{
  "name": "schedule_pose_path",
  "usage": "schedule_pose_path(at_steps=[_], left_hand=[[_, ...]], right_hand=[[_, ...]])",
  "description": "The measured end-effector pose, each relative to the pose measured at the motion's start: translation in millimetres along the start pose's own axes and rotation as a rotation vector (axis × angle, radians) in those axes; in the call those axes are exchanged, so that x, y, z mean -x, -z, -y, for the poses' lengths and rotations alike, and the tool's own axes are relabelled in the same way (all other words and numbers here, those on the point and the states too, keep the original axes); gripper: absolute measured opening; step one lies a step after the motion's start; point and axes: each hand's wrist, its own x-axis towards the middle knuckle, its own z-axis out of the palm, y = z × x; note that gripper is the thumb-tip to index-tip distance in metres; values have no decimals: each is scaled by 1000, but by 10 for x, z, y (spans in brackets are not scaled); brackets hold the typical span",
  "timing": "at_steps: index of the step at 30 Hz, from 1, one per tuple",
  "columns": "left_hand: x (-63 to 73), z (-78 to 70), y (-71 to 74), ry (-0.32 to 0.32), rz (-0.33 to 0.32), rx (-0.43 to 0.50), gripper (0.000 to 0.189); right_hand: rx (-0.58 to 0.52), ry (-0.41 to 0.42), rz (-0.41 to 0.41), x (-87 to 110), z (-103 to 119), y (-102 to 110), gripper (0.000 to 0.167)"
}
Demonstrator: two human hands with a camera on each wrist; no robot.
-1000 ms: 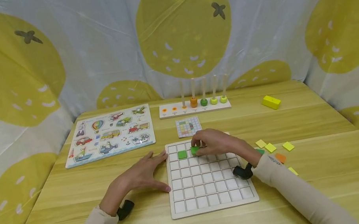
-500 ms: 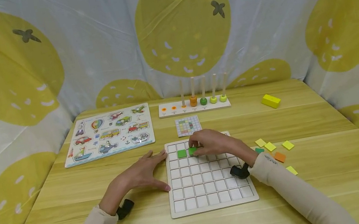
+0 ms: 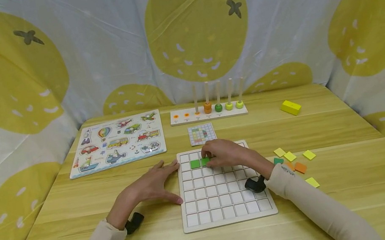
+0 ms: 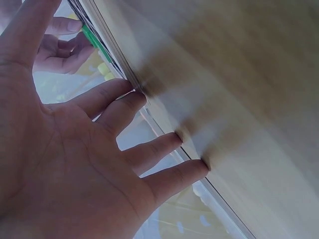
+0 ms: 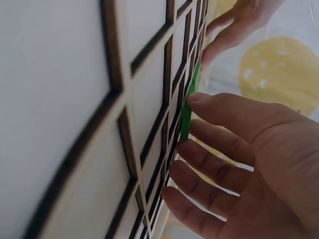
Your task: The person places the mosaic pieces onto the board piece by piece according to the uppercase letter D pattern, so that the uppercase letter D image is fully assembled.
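A white grid board (image 3: 230, 221) with raised wooden lines lies in front of me. My right hand (image 3: 226, 152) is over its upper part, pinching a green square tile (image 3: 205, 162) between thumb and fingers. That tile sits beside another green tile (image 3: 194, 164) in the second row of cells. In the right wrist view my thumb rests on the edge of the held tile (image 5: 186, 119), fingers bent beneath it. My left hand (image 3: 149, 186) lies spread at the board's left side, thumb and fingertips at the edge.
Several loose yellow, orange and green tiles (image 3: 300, 168) lie right of the board. Behind it are a small pattern card (image 3: 202, 134) and a peg stand with coloured beads (image 3: 208, 113). A vehicle puzzle (image 3: 115, 144) lies back left, a yellow block (image 3: 291, 107) back right.
My right hand has shifted slightly left with its green tile, which now stands closer beside the other green tile. My left hand has stayed in place.
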Motion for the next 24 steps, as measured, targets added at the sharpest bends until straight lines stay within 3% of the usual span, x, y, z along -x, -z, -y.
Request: schedule_pose_path(at_steps=[16, 24], left_hand=[[6, 2, -4, -8, -4, 7, 106], [4, -2, -6, 0, -3, 8, 105]], right_hand=[[24, 33, -2, -31, 0, -20, 22], [-15, 26, 3, -12, 16, -5, 19]])
